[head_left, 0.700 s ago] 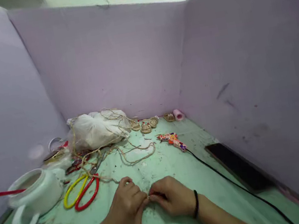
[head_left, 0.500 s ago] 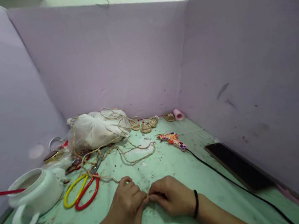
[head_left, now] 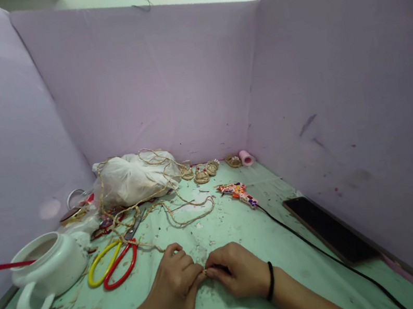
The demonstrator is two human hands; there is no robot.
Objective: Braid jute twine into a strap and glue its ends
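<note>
A strand of jute twine (head_left: 149, 246) runs over the table from the left and goes in under my left hand (head_left: 177, 286). Thumb and fingers of that hand are closed in a pinch. My right hand (head_left: 238, 270), with a black band at the wrist, pinches close beside it. A tiny bit of twine shows between the two sets of fingertips; the rest is hidden by the fingers. Left of my hands lie scissors (head_left: 129, 235) with one yellow and one red handle. Loose loops of twine lie beyond my hands.
A white pot (head_left: 61, 268) stands left. Behind are a white plastic bag (head_left: 135, 179), several small woven twine pieces (head_left: 201, 176) and a pink roll (head_left: 247, 158). A patterned glue gun (head_left: 242, 195) trails a black cord past a phone (head_left: 328, 229). Purple panels (head_left: 155, 84) enclose the table.
</note>
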